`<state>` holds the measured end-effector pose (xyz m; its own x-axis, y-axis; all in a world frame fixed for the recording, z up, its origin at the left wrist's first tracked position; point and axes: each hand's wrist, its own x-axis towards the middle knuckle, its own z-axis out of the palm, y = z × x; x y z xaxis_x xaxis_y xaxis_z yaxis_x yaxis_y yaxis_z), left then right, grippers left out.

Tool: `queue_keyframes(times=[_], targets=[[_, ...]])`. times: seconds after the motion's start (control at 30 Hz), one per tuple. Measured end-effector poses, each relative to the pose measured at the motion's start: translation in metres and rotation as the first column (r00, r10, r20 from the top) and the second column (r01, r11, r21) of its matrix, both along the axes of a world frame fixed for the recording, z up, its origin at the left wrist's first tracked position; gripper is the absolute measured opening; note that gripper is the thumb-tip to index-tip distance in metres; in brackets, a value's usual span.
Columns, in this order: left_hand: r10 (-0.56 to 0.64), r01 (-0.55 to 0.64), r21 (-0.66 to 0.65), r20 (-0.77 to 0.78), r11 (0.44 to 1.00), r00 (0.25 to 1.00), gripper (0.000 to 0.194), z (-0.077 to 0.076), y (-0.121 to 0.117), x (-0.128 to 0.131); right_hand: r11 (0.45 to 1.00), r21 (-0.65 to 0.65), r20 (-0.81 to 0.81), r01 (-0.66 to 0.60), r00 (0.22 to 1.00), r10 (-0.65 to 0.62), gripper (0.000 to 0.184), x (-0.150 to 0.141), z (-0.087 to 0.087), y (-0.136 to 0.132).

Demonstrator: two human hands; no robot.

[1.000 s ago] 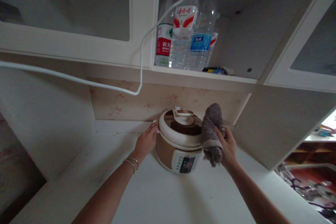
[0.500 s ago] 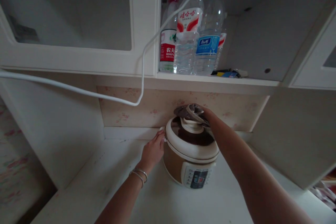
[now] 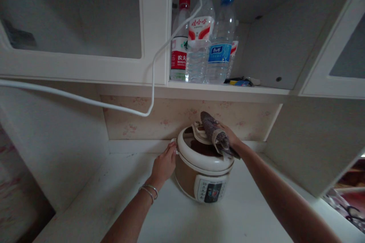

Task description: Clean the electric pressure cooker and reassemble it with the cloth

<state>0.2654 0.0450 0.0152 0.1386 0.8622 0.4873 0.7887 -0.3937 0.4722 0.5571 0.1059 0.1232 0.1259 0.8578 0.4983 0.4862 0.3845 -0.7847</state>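
A white and brown electric cooker [image 3: 186, 176] stands on the white counter, its lid closed and its control panel [image 3: 212, 190] facing me. My left hand [image 3: 164, 163] grips the small handle on the cooker's left side, fingers wrapped over it. My right hand [image 3: 229, 134] holds a folded grey-brown cloth [image 3: 212, 127] against the right part of the lid [image 3: 185, 146]. Most of the right fingers are hidden behind the cloth. The lid's handle [image 3: 199, 131] shows to the left of the cloth.
Above, an open cabinet shelf [image 3: 242, 90] holds several plastic bottles [image 3: 199, 51] and small items [image 3: 242, 81]. A white cable [image 3: 125, 110] hangs in front of the cabinet. Side panels flank the counter [image 3: 119, 197], with a floral wall strip [image 3: 165, 117] behind.
My right hand and the cloth have moved from the top handle toward the lid's right side, uncovering the handle. My left hand stays on the side handle. The view has shifted slightly.
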Motion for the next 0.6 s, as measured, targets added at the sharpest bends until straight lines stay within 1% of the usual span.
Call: queue_keyframes(times=[0.07,0.13,0.2,0.27,0.33,0.37,0.4,0.47,0.53,0.6], targets=[[-0.002,0.002,0.008,-0.002,1.000,1.000,0.041,-0.002,0.001,0.001,0.999,-0.044,0.068,0.023,0.998,-0.020,0.034,-0.001,-0.012,-0.023],[0.001,-0.001,0.019,-0.004,1.000,1.000,0.041,-0.003,0.001,0.001,0.996,-0.045,0.133,0.075,0.989,-0.068,0.041,-0.006,-0.028,-0.051],[0.004,-0.003,0.029,-0.007,1.000,1.000,0.041,-0.005,0.002,0.001,0.990,0.008,0.237,0.144,0.961,-0.141,0.047,-0.016,-0.046,-0.078],[0.005,-0.005,0.030,-0.009,1.000,1.000,0.041,-0.006,0.003,0.001,0.973,0.079,0.326,0.219,0.916,-0.233,0.055,-0.027,-0.062,-0.099],[0.006,-0.006,0.024,-0.007,1.000,1.000,0.041,-0.006,0.003,0.001,0.955,0.122,0.357,0.269,0.886,-0.295,0.062,-0.037,-0.072,-0.111],[0.005,-0.005,0.020,-0.003,1.000,1.000,0.041,-0.005,0.003,0.001,0.950,0.128,0.356,0.285,0.881,-0.312,0.064,-0.039,-0.074,-0.112],[0.002,-0.002,0.017,0.000,1.000,1.000,0.041,-0.005,0.002,0.001,0.947,0.126,0.353,0.296,0.879,-0.321,0.065,-0.041,-0.074,-0.112],[-0.009,0.009,0.014,0.004,1.000,1.000,0.041,-0.004,0.002,0.000,0.947,0.093,0.342,0.306,0.884,-0.319,0.064,-0.039,-0.068,-0.103],[-0.020,0.020,0.019,0.006,1.000,1.000,0.041,-0.004,0.002,0.000,0.958,0.028,0.303,0.285,0.911,-0.280,0.062,-0.032,-0.055,-0.087],[-0.022,0.022,0.025,0.009,0.999,1.000,0.041,-0.004,0.002,0.000,0.972,-0.033,0.240,0.231,0.946,-0.217,0.059,-0.025,-0.037,-0.064]])
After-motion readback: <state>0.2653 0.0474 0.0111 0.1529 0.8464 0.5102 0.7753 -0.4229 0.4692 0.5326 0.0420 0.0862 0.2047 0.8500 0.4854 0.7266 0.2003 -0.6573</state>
